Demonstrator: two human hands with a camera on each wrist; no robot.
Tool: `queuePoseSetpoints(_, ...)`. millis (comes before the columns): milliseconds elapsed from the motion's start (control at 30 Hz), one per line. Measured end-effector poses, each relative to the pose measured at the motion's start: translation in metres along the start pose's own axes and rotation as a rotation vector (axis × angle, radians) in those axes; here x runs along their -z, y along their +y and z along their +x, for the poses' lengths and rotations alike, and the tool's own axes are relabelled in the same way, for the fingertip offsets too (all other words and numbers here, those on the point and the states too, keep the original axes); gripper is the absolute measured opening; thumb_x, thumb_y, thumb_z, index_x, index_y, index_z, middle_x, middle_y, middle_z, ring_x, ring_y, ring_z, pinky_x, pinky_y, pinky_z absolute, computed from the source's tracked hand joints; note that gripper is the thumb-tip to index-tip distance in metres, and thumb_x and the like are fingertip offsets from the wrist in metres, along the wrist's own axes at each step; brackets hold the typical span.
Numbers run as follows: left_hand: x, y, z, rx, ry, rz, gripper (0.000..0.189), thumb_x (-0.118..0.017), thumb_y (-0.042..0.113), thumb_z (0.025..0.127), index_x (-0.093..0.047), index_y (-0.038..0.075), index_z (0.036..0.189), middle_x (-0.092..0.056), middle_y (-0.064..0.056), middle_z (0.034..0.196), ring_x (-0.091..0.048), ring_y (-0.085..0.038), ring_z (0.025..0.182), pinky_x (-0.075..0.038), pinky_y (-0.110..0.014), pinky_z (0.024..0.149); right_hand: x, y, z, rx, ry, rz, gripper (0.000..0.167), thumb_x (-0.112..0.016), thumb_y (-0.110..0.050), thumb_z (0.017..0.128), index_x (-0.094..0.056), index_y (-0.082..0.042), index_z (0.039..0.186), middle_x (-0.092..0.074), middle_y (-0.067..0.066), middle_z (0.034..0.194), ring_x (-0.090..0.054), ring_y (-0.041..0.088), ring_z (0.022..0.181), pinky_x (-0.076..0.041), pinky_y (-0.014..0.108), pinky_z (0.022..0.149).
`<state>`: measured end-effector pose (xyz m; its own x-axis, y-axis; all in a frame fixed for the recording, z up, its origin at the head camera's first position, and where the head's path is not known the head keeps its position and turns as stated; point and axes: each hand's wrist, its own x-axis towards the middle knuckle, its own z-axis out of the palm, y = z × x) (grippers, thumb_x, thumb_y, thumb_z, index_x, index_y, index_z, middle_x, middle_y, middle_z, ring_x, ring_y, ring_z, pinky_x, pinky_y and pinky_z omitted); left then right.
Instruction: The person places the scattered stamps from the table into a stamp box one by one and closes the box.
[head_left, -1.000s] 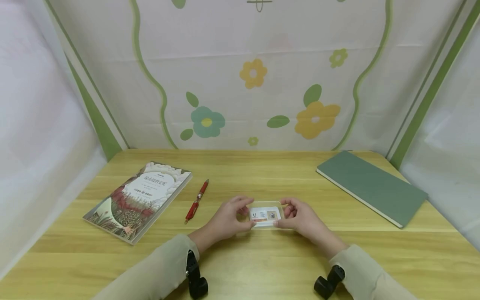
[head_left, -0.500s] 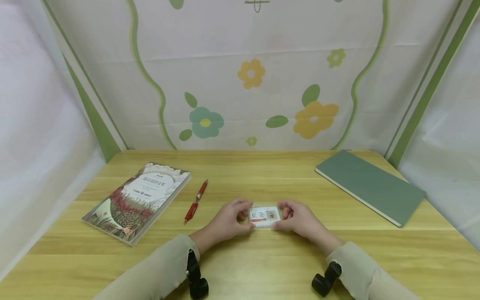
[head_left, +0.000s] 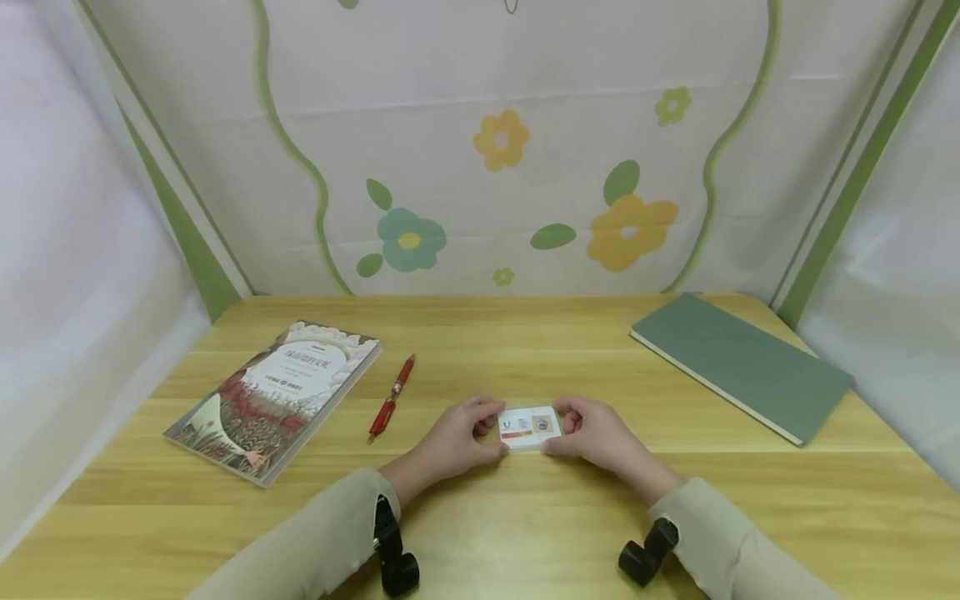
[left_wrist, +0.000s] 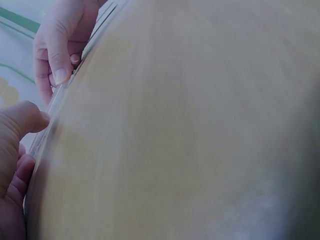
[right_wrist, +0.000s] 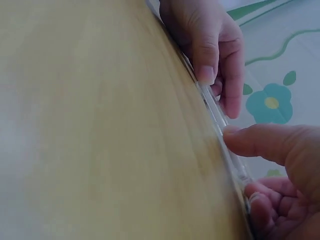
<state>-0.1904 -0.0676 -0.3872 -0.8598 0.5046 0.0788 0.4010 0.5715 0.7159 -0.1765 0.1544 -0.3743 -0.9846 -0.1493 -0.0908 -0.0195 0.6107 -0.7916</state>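
Between the two hands, a small clear plastic case [right_wrist: 216, 112] lies low over the wooden table. A white printed card [head_left: 528, 427] with a red stripe and a small square picture shows through it in the head view. My left hand [head_left: 459, 435] grips the left end, thumb at the near corner and forefinger at the far one. At the opposite end my right hand [head_left: 600, 433] holds the case the same way. Both wrist views show the case edge-on as a thin clear strip, with thumbs on its near edge. The other fingers curl behind, partly hidden.
An illustrated paperback book [head_left: 277, 400] lies on the left of the table [head_left: 480, 533], with a red pen [head_left: 392, 400] beside it. At the right lies a green hardcover notebook [head_left: 742, 367]. A flower-printed cloth [head_left: 450, 75] stands behind the table.
The clear rim that stood out behind the card has come down level with it, so the case looks flatter. Both hands keep their grip; book, pen and notebook stay put.
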Motion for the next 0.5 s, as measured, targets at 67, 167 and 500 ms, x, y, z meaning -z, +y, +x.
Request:
queuePoseSetpoints(67, 0.001, 0.0, 0.0, 0.007, -0.005, -0.009, 0.058, -0.073, 0.018, 0.077, -0.054, 0.002, 0.128, -0.054, -0.004, 0.116, -0.05, -0.012, 0.091, -0.045, -0.025, 0.078, -0.001, -0.004, 0.0, 0.0, -0.001, -0.022, 0.055, -0.081, -0.014, 0.067, -0.058, 0.004, 0.114, -0.051, 0.004, 0.076, -0.045, 0.015, 0.068, -0.037, 0.023, 0.057)
queuePoseSetpoints(167, 0.002, -0.001, -0.001, 0.009, -0.015, -0.016, 0.058, -0.073, 0.018, 0.077, -0.053, 0.002, 0.129, -0.052, -0.006, 0.121, -0.05, -0.013, 0.093, -0.045, -0.026, 0.08, -0.002, -0.009, 0.0, -0.011, -0.006, -0.053, 0.055, -0.08, -0.013, 0.068, -0.057, 0.004, 0.115, -0.05, 0.004, 0.075, -0.045, 0.015, 0.065, -0.036, 0.024, 0.055)
queuePoseSetpoints(500, 0.007, -0.005, -0.002, 0.026, -0.056, -0.097, 0.056, -0.072, 0.017, 0.079, -0.052, 0.005, 0.13, -0.05, -0.003, 0.121, -0.047, -0.014, 0.095, -0.043, -0.03, 0.084, -0.01, -0.013, -0.007, -0.033, 0.036, -0.092, 0.053, -0.081, -0.017, 0.068, -0.057, -0.001, 0.112, -0.047, 0.004, 0.072, -0.043, 0.015, 0.062, -0.033, 0.025, 0.052)
